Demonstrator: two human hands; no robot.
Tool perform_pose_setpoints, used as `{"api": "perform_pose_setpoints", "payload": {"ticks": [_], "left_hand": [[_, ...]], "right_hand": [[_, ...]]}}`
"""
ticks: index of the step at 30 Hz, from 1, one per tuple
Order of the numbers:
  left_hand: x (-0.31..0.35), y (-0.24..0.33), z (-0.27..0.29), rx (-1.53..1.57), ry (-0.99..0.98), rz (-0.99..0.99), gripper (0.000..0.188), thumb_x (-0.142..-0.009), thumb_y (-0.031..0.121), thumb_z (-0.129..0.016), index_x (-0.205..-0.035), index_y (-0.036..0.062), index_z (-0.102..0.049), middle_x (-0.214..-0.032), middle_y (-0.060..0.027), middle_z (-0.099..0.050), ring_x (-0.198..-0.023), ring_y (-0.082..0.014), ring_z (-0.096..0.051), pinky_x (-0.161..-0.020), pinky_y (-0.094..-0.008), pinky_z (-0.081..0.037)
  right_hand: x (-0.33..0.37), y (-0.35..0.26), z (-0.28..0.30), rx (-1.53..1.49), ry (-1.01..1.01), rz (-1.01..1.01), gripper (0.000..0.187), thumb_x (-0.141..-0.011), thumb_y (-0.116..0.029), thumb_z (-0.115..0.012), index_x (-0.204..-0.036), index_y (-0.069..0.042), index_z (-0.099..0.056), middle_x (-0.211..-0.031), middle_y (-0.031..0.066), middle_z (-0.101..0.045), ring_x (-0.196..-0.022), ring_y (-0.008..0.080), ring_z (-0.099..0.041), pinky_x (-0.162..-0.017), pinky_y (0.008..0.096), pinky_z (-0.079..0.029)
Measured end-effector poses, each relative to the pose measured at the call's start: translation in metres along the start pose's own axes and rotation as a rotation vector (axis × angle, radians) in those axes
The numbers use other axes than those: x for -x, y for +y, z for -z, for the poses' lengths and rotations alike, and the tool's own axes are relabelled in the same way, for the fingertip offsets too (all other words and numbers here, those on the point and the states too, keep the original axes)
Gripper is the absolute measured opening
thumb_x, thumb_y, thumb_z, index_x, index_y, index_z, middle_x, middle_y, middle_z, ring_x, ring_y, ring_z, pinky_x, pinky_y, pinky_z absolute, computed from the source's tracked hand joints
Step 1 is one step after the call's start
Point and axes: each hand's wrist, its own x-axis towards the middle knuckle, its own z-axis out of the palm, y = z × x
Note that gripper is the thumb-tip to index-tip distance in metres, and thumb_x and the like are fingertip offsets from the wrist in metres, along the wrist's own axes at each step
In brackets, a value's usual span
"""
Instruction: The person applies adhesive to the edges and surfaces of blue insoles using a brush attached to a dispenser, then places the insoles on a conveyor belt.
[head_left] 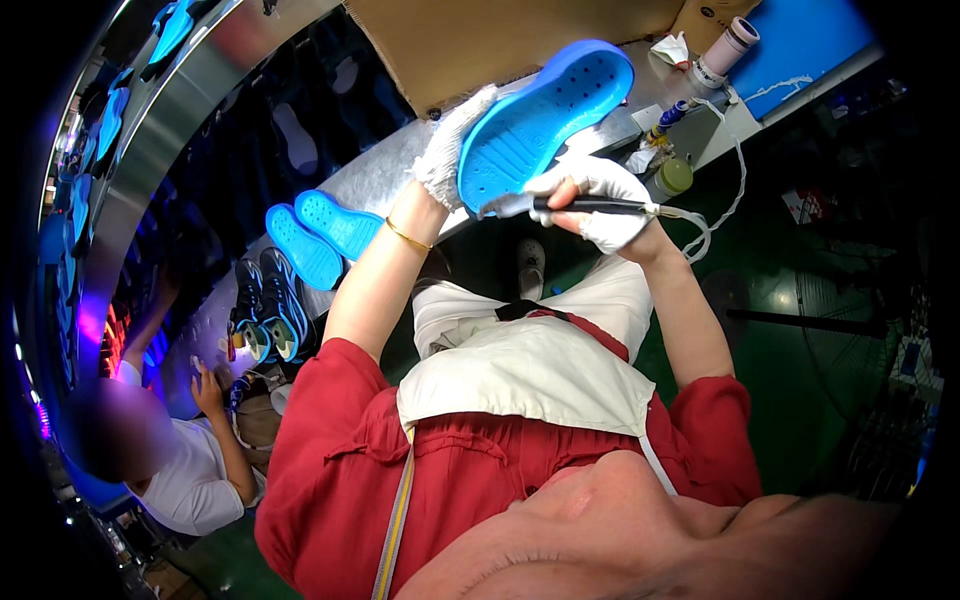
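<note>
A bright blue shoe sole (535,130) is tilted up in front of me, its holed and ribbed inner face showing. My left hand (452,148), in a white knit glove, is closed around its left edge. In my right hand (605,195), whose white glove leaves some fingertips bare, is a brush with a black handle (625,207). Its pale bristle end lies at the sole's lower edge; whether they touch I cannot tell. A white tube (690,222) runs from the back of the handle. Two more blue soles (302,245) lie on the metal bench to the left.
Dark sports shoes (275,310) stand farther left, near a co-worker in a white shirt (200,475). A curved metal rack (150,130) holds more soles. A cardboard box (470,45) is at the back. A pink bottle (728,48) and a green-lidded jar (673,177) stand right.
</note>
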Motion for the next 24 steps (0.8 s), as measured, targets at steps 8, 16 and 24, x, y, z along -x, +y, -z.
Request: {"api": "perform_pose_setpoints", "payload": {"ticks": [8, 16, 24], "left_hand": [[-0.01, -0.001, 0.008, -0.344, 0.076, -0.005, 0.051, -0.091, 0.034, -0.058, -0.127, -0.0015, -0.05, -0.113, -0.0163, -0.063, -0.093, -0.0217, -0.065, -0.079, -0.0315, -0.056], [-0.009, 0.004, -0.008, -0.447, 0.06, 0.011, 0.049, -0.091, 0.029, -0.061, -0.127, -0.0014, -0.051, -0.117, -0.0135, -0.061, -0.1, -0.019, -0.063, -0.082, -0.0279, -0.055], [0.006, -0.015, -0.003, -0.138, 0.043, 0.096, 0.06, -0.093, 0.045, -0.05, -0.137, 0.0053, -0.04, -0.122, -0.0216, -0.055, -0.098, -0.0344, -0.063, -0.082, -0.0461, -0.056]], "right_hand": [[-0.012, 0.001, 0.014, 0.421, -0.117, -0.033, 0.013, -0.07, 0.004, -0.071, -0.078, -0.003, -0.062, -0.085, 0.0063, -0.067, -0.084, 0.0174, -0.064, -0.079, 0.0285, -0.051], [-0.014, -0.014, 0.031, 0.504, -0.187, -0.006, 0.014, -0.07, 0.008, -0.068, -0.077, -0.001, -0.06, -0.089, 0.0082, -0.065, -0.081, 0.0165, -0.061, -0.075, 0.0284, -0.051], [-0.016, -0.018, 0.029, 0.143, 0.085, -0.193, 0.013, -0.079, 0.001, -0.071, -0.091, -0.001, -0.065, -0.083, 0.0058, -0.066, -0.071, 0.0091, -0.06, -0.066, 0.0226, -0.05]]}}
